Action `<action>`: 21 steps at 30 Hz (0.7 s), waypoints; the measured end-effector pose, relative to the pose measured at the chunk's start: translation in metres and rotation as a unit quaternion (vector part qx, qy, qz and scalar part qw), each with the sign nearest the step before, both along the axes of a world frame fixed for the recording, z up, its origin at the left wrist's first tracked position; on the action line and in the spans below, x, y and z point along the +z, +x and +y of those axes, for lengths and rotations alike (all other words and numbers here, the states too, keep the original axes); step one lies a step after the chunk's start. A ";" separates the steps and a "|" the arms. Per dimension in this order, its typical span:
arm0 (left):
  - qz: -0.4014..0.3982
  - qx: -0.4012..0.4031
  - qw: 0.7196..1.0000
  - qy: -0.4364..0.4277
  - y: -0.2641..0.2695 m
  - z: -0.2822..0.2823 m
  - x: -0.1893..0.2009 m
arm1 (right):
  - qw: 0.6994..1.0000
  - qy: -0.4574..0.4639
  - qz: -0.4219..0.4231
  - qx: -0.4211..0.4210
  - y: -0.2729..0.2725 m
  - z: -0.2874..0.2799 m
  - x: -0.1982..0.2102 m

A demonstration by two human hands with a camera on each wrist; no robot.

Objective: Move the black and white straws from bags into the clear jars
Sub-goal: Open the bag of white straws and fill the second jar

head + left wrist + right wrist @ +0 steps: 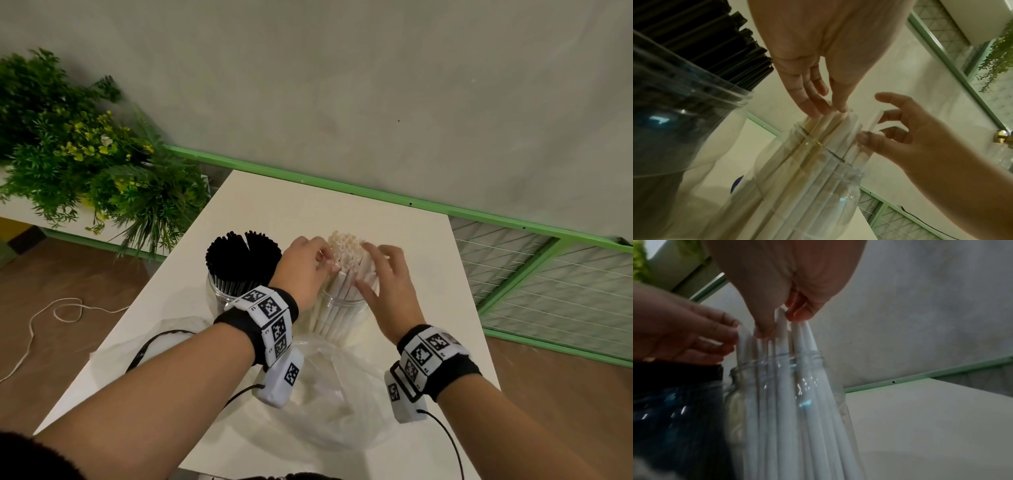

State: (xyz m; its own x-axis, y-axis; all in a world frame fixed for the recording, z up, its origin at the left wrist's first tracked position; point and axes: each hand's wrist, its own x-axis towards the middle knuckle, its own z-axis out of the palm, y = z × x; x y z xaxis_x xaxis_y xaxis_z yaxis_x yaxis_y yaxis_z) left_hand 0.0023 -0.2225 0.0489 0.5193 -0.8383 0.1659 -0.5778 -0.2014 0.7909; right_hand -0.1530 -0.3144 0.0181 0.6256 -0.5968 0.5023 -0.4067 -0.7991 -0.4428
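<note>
Two clear jars stand side by side on the white table (342, 205). The left jar (221, 294) is packed with black straws (243, 257). White straws (346, 260) stand in the right jar (346, 308) and fan out above its rim (813, 355). My left hand (325, 263) reaches in from the left, and its straight fingertips (813, 112) touch the white straw tops. On the right side my right hand (370, 263) cups the bundle, pinching white straws (781, 337) between thumb and fingers.
A crumpled clear plastic bag (335, 394) lies on the table in front of the jars, between my wrists. A leafy plant (85, 154) stands at the left. A green rail (342, 185) runs behind the table. A cord (51, 308) lies on the floor.
</note>
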 end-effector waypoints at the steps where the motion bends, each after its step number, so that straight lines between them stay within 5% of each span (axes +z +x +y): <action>1: -0.010 -0.009 1.000 0.000 0.000 0.001 -0.001 | 0.998 -0.050 0.034 -0.002 -0.002 0.003 -0.006; 7: -0.040 -0.033 0.999 0.002 0.008 0.006 -0.003 | 0.996 -0.036 0.081 0.015 -0.007 0.012 -0.022; 12: 0.034 -0.028 0.999 -0.020 0.008 0.011 -0.003 | 0.989 -0.032 0.147 -0.015 0.021 0.007 -0.008; 15: 0.066 0.004 0.997 -0.027 0.006 0.016 -0.004 | 0.991 -0.048 0.115 -0.039 0.038 0.005 0.000; 21: 0.076 0.002 0.996 0.038 0.000 0.018 -0.008 | 0.982 -0.042 0.181 0.020 0.052 -0.014 0.008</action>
State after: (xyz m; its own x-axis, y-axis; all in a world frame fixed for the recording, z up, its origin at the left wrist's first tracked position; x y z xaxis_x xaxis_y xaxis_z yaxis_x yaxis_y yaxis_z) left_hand 0.0025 -0.2042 0.0405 0.5363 -0.8437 0.0216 -0.4524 -0.2657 0.8513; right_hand -0.1009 -0.3280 0.0261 0.7948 -0.5337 0.2889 -0.4922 -0.8454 -0.2074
